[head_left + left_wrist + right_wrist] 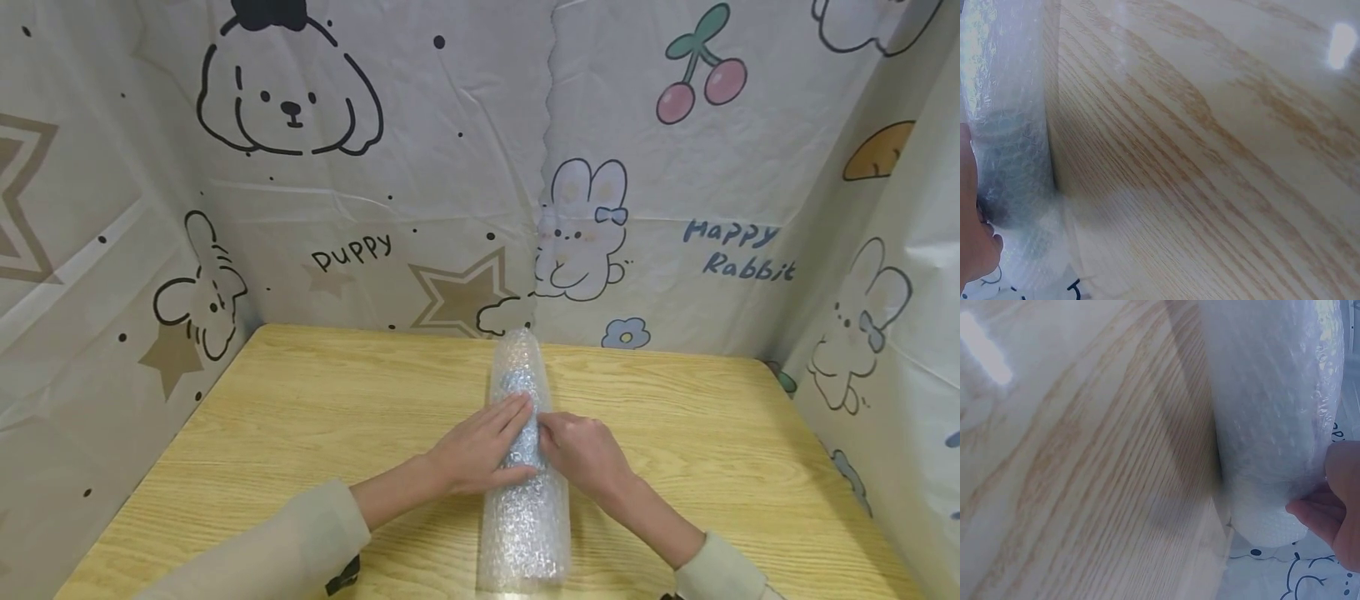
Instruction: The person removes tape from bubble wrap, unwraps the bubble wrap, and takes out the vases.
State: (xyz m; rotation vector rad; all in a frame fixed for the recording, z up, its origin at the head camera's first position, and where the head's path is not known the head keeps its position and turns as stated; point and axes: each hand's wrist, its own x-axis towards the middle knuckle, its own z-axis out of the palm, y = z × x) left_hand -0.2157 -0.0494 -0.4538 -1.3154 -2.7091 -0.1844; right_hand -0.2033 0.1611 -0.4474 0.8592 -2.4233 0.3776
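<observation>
A long roll of clear bubble wrap (525, 521) lies lengthwise on the table, wrapped around a bluish object (517, 383) that shows only dimly through the layers. In the left wrist view the wrapped object (1010, 169) looks rounded, with a darker end; its kind is hidden. My left hand (480, 446) rests on top of the roll, fingers straight and thumb spread apart. At the roll's right side, my right hand (588, 450) has curled fingers and pinches the bubble wrap. The right wrist view has its fingertips (1310, 515) against the wrap's surface.
The roll lies on a wood-grain table (360, 392), its far end reaching the table's back edge. A printed cloth (450, 183) with cartoon animals hangs behind and along both sides.
</observation>
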